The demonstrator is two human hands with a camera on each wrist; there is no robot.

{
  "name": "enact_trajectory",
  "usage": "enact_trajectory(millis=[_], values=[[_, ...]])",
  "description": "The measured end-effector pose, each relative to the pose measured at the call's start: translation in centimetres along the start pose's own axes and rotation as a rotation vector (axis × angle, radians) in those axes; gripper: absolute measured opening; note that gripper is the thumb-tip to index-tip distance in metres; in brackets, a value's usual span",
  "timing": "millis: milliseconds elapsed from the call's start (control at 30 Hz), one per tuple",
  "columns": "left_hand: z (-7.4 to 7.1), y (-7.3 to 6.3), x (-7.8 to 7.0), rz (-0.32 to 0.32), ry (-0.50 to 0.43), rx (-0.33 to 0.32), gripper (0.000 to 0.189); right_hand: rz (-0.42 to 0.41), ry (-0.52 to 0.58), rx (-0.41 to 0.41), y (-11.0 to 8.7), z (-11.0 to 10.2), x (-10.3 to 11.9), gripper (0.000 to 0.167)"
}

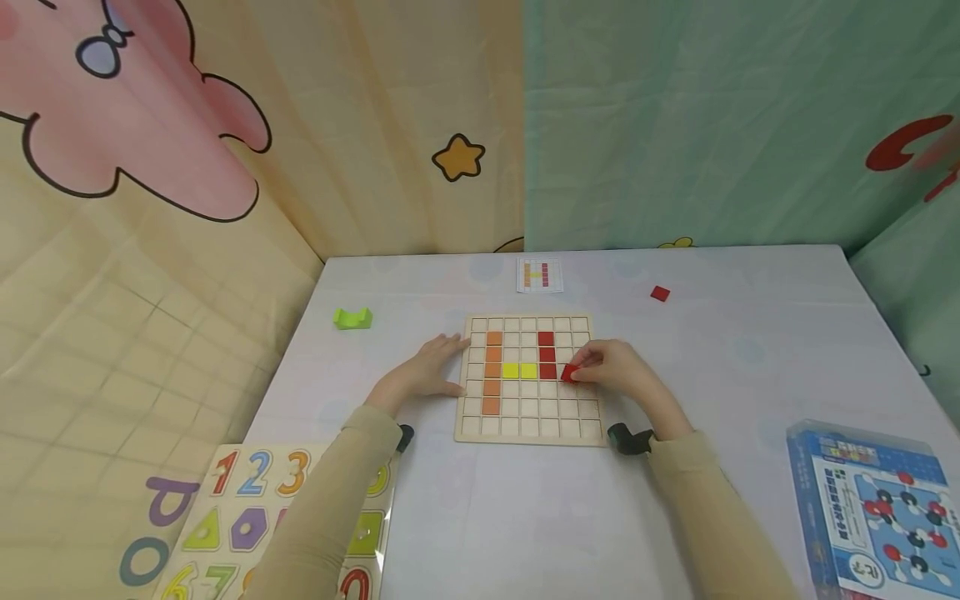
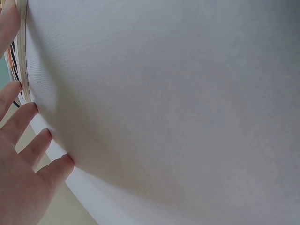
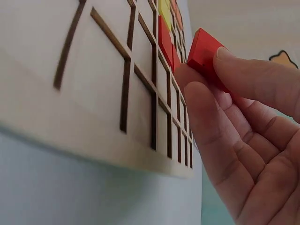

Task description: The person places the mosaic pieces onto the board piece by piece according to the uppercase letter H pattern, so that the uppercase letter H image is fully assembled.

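A wooden grid board [image 1: 529,439] lies mid-table. It holds a column of several orange tiles [image 1: 492,369], two yellow tiles [image 1: 519,371] side by side and a column of three red tiles [image 1: 547,355]. My right hand [image 1: 618,368] pinches a loose square red tile [image 3: 206,58] between thumb and fingers. That tile is tilted just above the board, right of the lowest placed red one. At the board's left edge, my left hand [image 1: 423,367] rests with spread fingers, touching the rim; the left wrist view shows its fingertips [image 2: 28,108] against the white tabletop.
A small pattern card [image 1: 539,275] lies behind the board. One more red tile [image 1: 660,293] is at the back right, a green holder [image 1: 352,318] at the back left. A number-and-shape puzzle [image 1: 217,500] lies front left, partly under the left sleeve; a blue box [image 1: 873,508] is front right.
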State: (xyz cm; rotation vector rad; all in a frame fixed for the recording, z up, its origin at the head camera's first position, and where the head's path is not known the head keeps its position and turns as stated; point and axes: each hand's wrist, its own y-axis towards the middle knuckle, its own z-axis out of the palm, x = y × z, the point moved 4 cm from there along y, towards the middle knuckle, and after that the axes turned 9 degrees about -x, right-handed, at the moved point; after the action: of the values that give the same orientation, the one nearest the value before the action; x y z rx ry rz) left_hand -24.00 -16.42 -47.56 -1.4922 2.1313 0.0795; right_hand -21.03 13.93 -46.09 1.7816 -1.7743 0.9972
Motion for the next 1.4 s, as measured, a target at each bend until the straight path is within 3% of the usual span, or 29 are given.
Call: enact_trajectory(millis=[200,467,1400], values=[[-0.1,0.0,0.0,-0.005,-0.005,-0.005,0.092,-0.043,-0.028,0.043,0.3,2.1,1.7,0.01],[0.0,0.0,0.0,-0.001,-0.006,-0.004,0.093,-0.06,-0.061,0.075,0.5,3.4,2.0,0.009],[-0.2,-0.2,-0.5,-0.024,-0.005,0.0,0.092,-0.183,-0.143,0.042,0.4,4.1,2.3,0.005]])
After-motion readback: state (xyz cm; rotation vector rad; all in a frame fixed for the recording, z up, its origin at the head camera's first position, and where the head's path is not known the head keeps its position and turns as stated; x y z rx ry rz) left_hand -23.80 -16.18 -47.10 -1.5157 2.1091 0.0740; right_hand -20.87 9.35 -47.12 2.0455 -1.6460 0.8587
